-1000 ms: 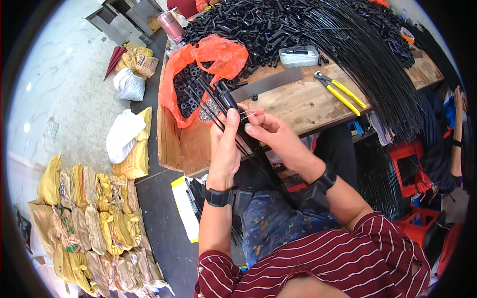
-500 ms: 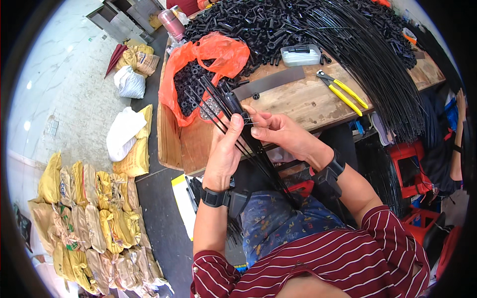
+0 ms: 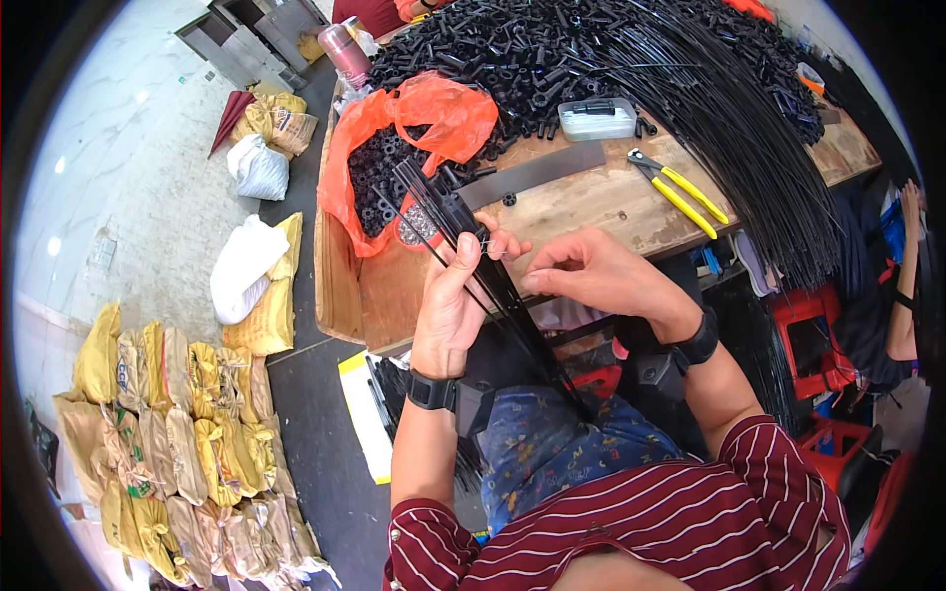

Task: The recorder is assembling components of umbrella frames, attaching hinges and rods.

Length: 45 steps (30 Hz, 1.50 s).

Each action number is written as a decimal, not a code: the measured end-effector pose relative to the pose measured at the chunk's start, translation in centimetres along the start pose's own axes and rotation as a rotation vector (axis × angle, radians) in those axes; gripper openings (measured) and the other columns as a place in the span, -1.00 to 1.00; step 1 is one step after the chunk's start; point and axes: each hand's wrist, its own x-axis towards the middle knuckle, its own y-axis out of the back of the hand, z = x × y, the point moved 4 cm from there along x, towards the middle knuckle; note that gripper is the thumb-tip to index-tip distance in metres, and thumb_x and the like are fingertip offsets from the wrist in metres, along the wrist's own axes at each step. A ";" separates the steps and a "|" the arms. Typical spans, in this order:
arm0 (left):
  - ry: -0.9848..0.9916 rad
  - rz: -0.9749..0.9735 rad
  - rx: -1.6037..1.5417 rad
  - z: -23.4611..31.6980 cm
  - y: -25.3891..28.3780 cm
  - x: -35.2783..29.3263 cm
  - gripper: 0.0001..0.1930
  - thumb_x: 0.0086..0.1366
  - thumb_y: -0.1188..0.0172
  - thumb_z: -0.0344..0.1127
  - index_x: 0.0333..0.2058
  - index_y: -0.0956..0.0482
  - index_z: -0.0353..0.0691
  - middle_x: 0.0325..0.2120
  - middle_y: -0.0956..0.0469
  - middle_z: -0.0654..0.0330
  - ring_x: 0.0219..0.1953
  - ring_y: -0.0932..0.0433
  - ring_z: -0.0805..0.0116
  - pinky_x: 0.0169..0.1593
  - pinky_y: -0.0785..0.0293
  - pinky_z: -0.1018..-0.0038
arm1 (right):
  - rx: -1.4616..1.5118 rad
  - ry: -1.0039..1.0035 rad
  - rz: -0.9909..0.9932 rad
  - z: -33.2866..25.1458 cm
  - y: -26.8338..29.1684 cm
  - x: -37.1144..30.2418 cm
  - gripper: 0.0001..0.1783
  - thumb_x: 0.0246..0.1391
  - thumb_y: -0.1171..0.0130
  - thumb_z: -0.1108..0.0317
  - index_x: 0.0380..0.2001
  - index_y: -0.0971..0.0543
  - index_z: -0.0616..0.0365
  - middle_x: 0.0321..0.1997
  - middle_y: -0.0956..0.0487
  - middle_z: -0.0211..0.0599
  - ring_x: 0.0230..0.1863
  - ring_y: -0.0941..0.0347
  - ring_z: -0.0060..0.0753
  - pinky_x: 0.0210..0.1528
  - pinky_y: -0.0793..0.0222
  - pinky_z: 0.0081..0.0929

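My left hand (image 3: pixel 445 313) is closed round a bundle of thin black rods (image 3: pixel 527 340), which look like umbrella ribs. The bundle slants from my lap up toward the table. A thicker black plastic piece (image 3: pixel 455 212) is among the rods near their upper end. Fine shiny wire (image 3: pixel 496 249) shows beside my left fingertips. To the right, apart from the bundle, my right hand (image 3: pixel 601 276) has thumb and fingers pinched together; what they hold, if anything, is too small to make out. Beyond my left hand lie an orange-red plastic bag (image 3: pixel 458 113) of small black hubs and a container of small shiny bits (image 3: pixel 419 227).
On the wooden table (image 3: pixel 631 222) lie yellow-handled pliers (image 3: pixel 680 194), a flat metal strip (image 3: pixel 542 172), one loose hub (image 3: pixel 509 199), a clear box (image 3: pixel 613 123), a heap of black parts (image 3: pixel 473 39) and many long black rods (image 3: pixel 749 148). Wrapped bundles (image 3: pixel 182 443) cover the floor left; a red stool (image 3: pixel 808 330) stands right.
My right hand has drawn away from the bundle, to the right and slightly down. My left hand keeps its hold, its fingertips now showing beside the rods.
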 end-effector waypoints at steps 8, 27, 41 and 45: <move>0.016 0.031 0.033 0.3 0.0 -0.3 -0.61 0.33 -0.08 -0.04 -0.11 -0.38 -0.27 -0.43 -0.38 0.26 -0.35 -0.48 0.36 -0.14 -0.48 0.38 | -0.171 -0.024 0.108 -2.2 -0.3 -1.4 -0.78 0.03 -0.24 0.33 -0.48 -0.57 0.32 -0.62 -0.50 -0.46 -0.53 -0.31 -0.78 -0.48 -0.27 -0.63; 0.053 0.044 0.255 0.7 -0.9 -0.5 -0.56 0.36 -0.01 -0.04 -0.05 -0.39 -0.35 -0.45 -0.50 0.14 -0.43 -0.57 0.23 -0.34 -0.53 0.40 | -0.217 0.256 0.074 -4.2 2.0 2.7 -0.73 -0.10 -0.31 0.23 -0.51 -0.63 0.27 -0.59 -0.60 -0.24 -0.53 -0.50 -0.56 -0.42 -0.38 -0.52; 0.035 0.070 0.218 -0.5 -3.1 -0.9 -0.68 0.37 -0.03 -0.09 -0.06 -0.33 -0.17 -0.58 -0.31 0.30 -0.59 -0.35 0.43 -0.50 -0.33 0.49 | -0.486 0.358 0.064 -6.6 3.0 2.0 -0.73 -0.12 -0.31 0.19 -0.47 -0.65 0.19 -0.50 -0.62 -0.12 -0.45 -0.57 -0.16 -0.34 -0.44 -0.34; 0.083 0.047 0.164 -1.3 -4.1 -0.6 -0.72 0.38 -0.02 -0.14 -0.08 -0.30 -0.19 -0.55 -0.29 0.30 -0.56 -0.31 0.47 -0.46 -0.30 0.52 | -0.682 0.426 0.102 -9.7 3.8 -0.8 -0.76 -0.10 -0.30 0.25 -0.43 -0.63 0.22 -0.48 -0.62 -0.13 -0.43 -0.57 -0.20 -0.33 -0.44 -0.37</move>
